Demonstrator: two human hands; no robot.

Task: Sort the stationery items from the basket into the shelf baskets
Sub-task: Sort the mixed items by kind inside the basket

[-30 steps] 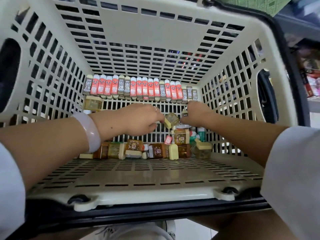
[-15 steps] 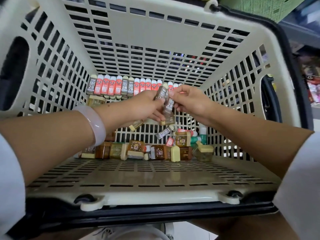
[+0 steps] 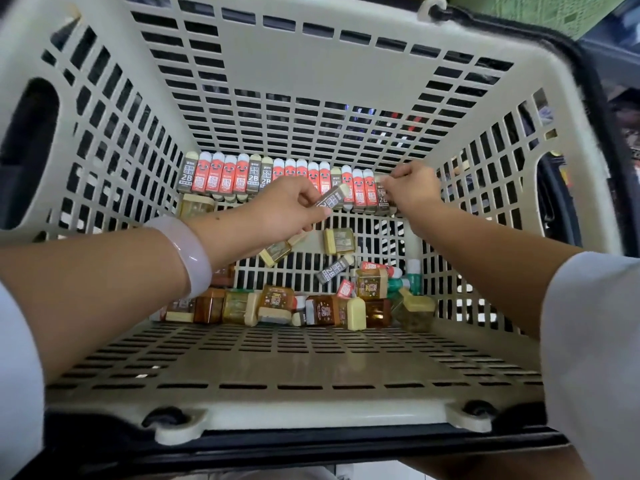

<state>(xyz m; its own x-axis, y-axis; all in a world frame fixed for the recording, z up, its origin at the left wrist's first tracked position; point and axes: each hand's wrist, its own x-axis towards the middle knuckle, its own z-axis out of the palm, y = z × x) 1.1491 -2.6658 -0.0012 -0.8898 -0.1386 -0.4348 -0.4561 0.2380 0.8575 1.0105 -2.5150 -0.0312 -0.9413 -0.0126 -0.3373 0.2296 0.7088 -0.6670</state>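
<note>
A: Head view, what's in hand?

B: I'm reaching w/ both hands into the big cream slotted plastic basket. My left hand has its fingers curled, pinching a small grey 2B lead case w/ a cream cap, held tilted just in front of the row of red and grey slim cases standing along the far wall. My right hand is at the right end of that row, fingers bent round a grey case there; I judge it's being pressed into line, but how firm the grip is I can't tell.

A: Step?

B: Looks like lining up lead cases inside the basket, pre-sort. Nothing's near the shelf yet; only a green crate edge shows top right.

A: Next?

B: Prob. stand the tilted case upright at the row's end, cap up, w/o knocking neighbours over. Then the loose grey 2B case on the basket floor.

A: The rest?

B: Jumble of amber and cream boxy items against the near wall, a few more mid-floor; green-white tubes at right. White bangle on my left wrist.

A: Writing?

B: "2B" on the grey cases, clear. Red ones carry a smiley face; the small characters are too fine to read. No brand legible.
</note>
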